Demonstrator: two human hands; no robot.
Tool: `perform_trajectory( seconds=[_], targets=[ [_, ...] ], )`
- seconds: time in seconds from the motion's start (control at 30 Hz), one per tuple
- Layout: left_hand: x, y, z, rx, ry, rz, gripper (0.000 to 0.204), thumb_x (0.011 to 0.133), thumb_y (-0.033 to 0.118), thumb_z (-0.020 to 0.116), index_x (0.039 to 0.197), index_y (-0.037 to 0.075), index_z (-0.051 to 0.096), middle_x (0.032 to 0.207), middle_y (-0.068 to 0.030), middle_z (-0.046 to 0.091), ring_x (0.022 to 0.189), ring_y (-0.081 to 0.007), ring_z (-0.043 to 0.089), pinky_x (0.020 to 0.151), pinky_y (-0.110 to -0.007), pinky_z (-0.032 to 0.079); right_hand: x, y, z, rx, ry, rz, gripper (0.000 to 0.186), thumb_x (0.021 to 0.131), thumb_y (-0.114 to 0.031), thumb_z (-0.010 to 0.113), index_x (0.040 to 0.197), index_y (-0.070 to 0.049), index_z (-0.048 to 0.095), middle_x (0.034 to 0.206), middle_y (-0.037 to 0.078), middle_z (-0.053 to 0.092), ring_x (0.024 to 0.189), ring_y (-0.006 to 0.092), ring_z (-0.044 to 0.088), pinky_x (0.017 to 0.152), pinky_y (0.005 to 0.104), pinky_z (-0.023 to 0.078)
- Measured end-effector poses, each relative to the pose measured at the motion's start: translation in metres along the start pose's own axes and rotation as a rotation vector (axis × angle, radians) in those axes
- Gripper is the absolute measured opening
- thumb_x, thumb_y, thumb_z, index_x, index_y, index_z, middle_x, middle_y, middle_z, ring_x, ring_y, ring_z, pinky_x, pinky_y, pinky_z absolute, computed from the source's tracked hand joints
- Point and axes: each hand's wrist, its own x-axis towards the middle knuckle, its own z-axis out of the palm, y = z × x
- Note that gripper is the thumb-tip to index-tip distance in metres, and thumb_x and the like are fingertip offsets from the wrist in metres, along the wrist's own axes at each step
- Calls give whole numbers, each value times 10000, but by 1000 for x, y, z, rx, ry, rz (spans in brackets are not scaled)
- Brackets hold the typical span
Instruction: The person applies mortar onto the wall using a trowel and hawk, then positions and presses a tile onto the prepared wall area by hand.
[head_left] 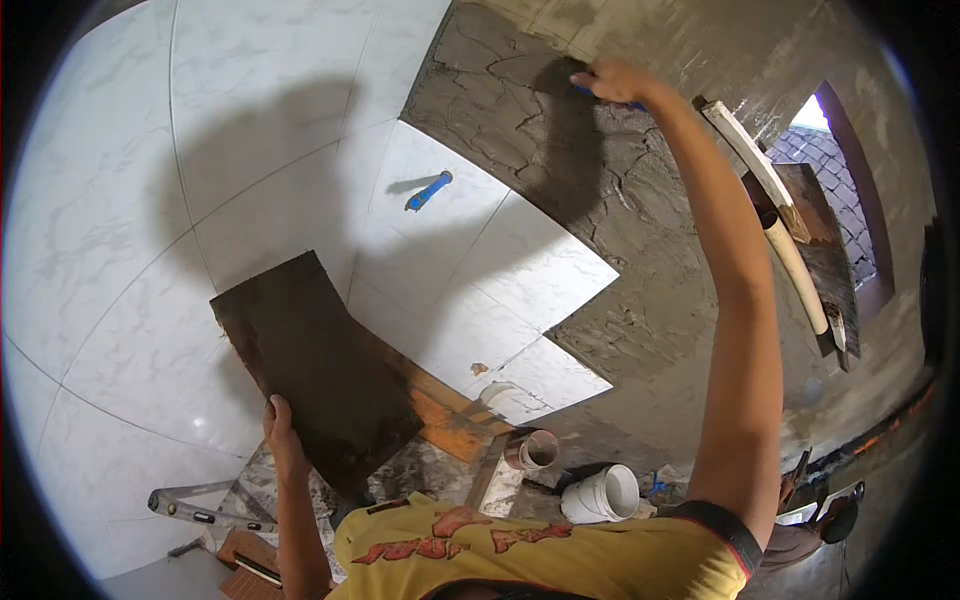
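Note:
My left hand (285, 435) grips the lower left edge of a dark rectangular panel (320, 370), held tilted before the tiled wall. Whether it is a board or the back of a tile, I cannot tell. High up, my right hand (612, 82) is closed round a blue-handled tool (637, 105) against wet grey mortar (640, 215) with rough ridges. Its blade is hidden by my hand and the shadow. White marbled tiles (480, 240) meet the mortar in a stepped edge. A blue fitting (428, 192) sticks out from one tile.
Wooden strips (745, 155) and a pale tube (797, 275) rest by a wall opening (825, 190) at right. Below stand a white bucket (600, 495), a smaller pot (535, 450) and an orange-brown plank (450, 425). A spirit level (215, 518) lies at lower left.

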Motion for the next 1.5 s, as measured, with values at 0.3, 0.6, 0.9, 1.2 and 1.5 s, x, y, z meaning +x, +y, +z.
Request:
perform_trajectory(
  seconds=[0.3,0.6,0.9,1.2,1.5],
  targets=[
    [-5,-9,4,23,56,-13,533,1055,390,521,1386,-25,475,1309,-142,587,1137,-248,599,980,-395,503,0,31,-53,126,-105,264,535,996,-455,551,737,10,607,577,104,583,429,197,558,376,376,410],
    [2,-2,-10,5,28,28,560,1072,398,454,1441,-23,422,1338,-177,564,1162,-325,595,996,-451,495,-81,54,-61,147,53,247,575,988,-486,548,731,22,626,588,105,595,478,184,566,425,360,434],
    [2,-6,19,12,-21,-67,538,1071,391,469,1413,-23,437,1336,-158,567,1164,-274,602,989,-407,510,-62,57,-54,163,67,212,525,988,-447,560,784,29,649,578,88,576,477,179,571,404,365,438],
    [-2,5,106,-30,-134,-297,520,1044,417,523,1362,8,486,1249,-135,607,1099,-262,622,948,-415,527,-202,19,-37,684,142,486,573,1008,-557,515,1060,-7,670,664,19,585,471,101,534,384,263,402],
    [0,-18,174,-130,-409,-587,575,1004,468,575,1362,21,521,1248,-135,620,1098,-245,626,983,-414,507,-286,-92,113,1588,-776,191,550,988,-516,586,1076,24,632,626,7,516,461,85,476,382,255,378]
  ],
)
